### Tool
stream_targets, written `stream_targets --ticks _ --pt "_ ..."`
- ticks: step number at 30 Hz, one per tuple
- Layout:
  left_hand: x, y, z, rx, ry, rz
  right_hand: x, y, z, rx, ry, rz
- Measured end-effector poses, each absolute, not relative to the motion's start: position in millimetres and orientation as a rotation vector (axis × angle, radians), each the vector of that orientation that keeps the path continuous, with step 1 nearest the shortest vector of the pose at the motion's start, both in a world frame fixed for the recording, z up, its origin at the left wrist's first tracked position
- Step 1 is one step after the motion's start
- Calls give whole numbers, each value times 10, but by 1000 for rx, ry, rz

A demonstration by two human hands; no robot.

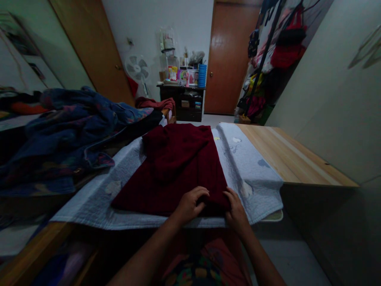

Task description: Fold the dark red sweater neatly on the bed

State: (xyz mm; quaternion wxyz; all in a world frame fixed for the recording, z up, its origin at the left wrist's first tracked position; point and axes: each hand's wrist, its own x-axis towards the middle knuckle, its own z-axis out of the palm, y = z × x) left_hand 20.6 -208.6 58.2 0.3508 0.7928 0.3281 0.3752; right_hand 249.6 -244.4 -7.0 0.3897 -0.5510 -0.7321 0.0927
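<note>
A dark red garment [178, 174] lies spread, partly folded over itself, on a pale quilted cloth [247, 159] with animal prints. My left hand [192, 204] rests on the garment's near edge, its fingers curled and the thumb close to them; the cloth under them is too dark to make out fully. At the garment's near right corner is my right hand [235, 208], with fingers and thumb closed on the edge of the fabric.
Blue patterned clothes [77, 135] are heaped at the left. Bare wooden board [291, 155] extends at the right beside a pale wall panel. Farther back stand a fan [138, 69], a dark shelf [181, 101] with boxes, a door [229, 59] and hanging bags [288, 43].
</note>
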Motion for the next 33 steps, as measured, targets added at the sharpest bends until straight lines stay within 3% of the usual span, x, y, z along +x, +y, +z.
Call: stream_targets --ticks 18,26,33 --pt "347 -2027 829 2036 875 1017 2482 -2474 -49 -1393 -1878 273" --pt "88 -2065 514 2409 1104 719 2471 -2479 -66 -1425 -1864 194" --pt "73 -2109 574 2559 1009 613 2469 -2489 -80 -1430 -1845 184"
